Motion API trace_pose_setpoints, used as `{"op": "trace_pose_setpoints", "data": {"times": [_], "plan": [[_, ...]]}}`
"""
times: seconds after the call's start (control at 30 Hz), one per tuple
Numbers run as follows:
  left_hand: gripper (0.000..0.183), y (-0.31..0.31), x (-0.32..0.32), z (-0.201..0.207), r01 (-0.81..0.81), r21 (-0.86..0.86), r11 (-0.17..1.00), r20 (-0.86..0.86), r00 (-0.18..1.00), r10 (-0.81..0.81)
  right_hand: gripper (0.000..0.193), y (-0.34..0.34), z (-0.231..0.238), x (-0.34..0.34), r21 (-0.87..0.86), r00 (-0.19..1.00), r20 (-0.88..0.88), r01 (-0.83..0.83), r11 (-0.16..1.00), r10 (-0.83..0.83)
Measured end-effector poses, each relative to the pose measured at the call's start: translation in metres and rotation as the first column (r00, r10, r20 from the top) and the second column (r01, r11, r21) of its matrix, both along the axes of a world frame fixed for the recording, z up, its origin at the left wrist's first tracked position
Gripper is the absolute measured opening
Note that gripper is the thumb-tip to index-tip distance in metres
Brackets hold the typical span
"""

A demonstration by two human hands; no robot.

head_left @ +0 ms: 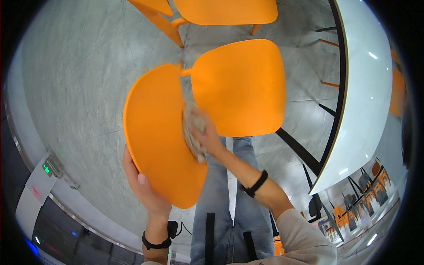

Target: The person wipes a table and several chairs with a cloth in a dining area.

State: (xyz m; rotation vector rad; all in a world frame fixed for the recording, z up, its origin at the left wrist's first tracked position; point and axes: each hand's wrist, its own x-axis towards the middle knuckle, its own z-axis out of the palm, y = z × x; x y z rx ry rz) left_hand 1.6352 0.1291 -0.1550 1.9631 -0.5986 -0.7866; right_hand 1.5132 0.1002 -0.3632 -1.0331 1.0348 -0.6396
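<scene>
An orange chair stands before me, its curved backrest (161, 132) at the left and its seat (240, 88) to the right. My left hand (148, 190) grips the near left edge of the backrest, thumb on the orange face and the other fingers hidden or partly hidden behind it. In my right hand (210, 138) is a greyish crumpled cloth (190, 128), held against the backrest's right-hand edge on the side toward the seat. Hand and cloth are blurred by motion.
A second orange chair (227, 12) stands just beyond. Along the right runs a white table (360, 88) with a dark edge and black legs. More orange and grey chairs (342, 216) appear at lower right. Grey tiled floor (79, 88) spreads to the left.
</scene>
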Motion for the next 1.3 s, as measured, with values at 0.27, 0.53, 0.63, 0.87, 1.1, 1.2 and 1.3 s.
{"op": "trace_pose_setpoints", "data": {"times": [0.27,0.53,0.63,0.87,1.1,1.2,1.3], "plan": [[0.082,0.004,-0.004,0.007,-0.141,0.023,0.99,-0.204,0.968,0.143,0.058,-0.06,0.084,0.039,-0.68,0.942,0.133,-0.14,0.72,0.308],[0.088,-0.002,-0.002,0.007,-0.02,-0.083,0.996,-0.236,0.972,0.0,0.044,-0.057,0.033,0.041,0.228,0.968,-0.19,0.208,0.951,-0.166],[0.082,0.004,-0.002,0.006,-0.041,-0.078,0.996,-0.229,0.973,0.022,0.045,-0.091,0.048,0.074,-0.255,0.978,-0.093,0.16,0.954,-0.189],[0.081,0.012,-0.001,0.006,-0.121,-0.164,0.979,-0.331,0.942,0.061,0.053,-0.006,0.123,0.018,-0.535,0.964,0.2,-0.042,0.844,0.174],[0.084,0.002,-0.004,0.005,0.02,-0.136,0.991,-0.152,0.988,-0.04,0.035,-0.034,0.048,0.034,-0.041,0.945,-0.305,0.114,0.993,-0.121],[0.083,0.005,-0.004,0.009,-0.046,-0.172,0.984,-0.209,0.978,0.01,0.033,-0.086,0.07,0.075,-0.22,0.963,-0.095,0.229,0.948,-0.254],[0.086,0.011,-0.003,0.01,-0.1,-0.186,0.977,-0.246,0.968,0.053,0.046,-0.068,0.115,0.068,-0.51,1.0,-0.016,0.012,0.86,-0.024]]}}
